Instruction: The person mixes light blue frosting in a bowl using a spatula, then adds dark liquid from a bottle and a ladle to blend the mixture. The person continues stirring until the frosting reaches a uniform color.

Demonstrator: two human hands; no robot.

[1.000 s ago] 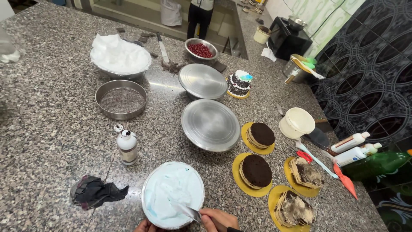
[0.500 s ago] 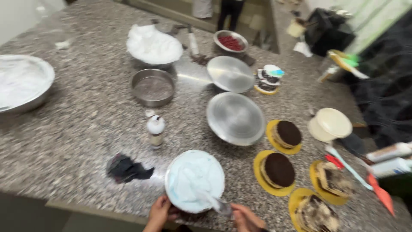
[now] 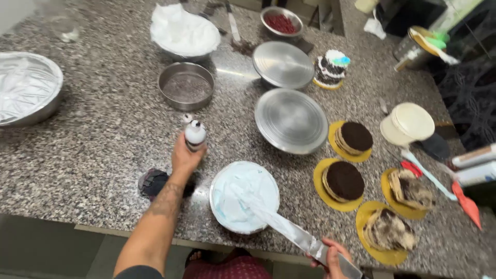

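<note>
My left hand (image 3: pixel 185 157) reaches out over the granite counter (image 3: pixel 93 144) and grips a small white bottle with a dark cap (image 3: pixel 195 134), lifted off the surface. My right hand (image 3: pixel 333 258), at the bottom edge, holds a long metal spatula (image 3: pixel 281 227) whose cream-coated blade rests across a bowl of pale blue cream (image 3: pixel 243 196). A dark cloth (image 3: pixel 152 182) lies under my left forearm.
Two metal turntables (image 3: pixel 292 120) (image 3: pixel 281 63) stand in the middle. Several chocolate cake layers on yellow boards (image 3: pixel 343 181) sit at the right. Bowls of white cream (image 3: pixel 183 33) (image 3: pixel 23 93), an empty round tin (image 3: pixel 186 85), a bowl of red cherries (image 3: pixel 281 21), a cream tub (image 3: pixel 408 124).
My left hand left the blue cream bowl, reached forward and picked up the small white bottle. The view shifted left, and the right hand keeps the spatula in the bowl.
</note>
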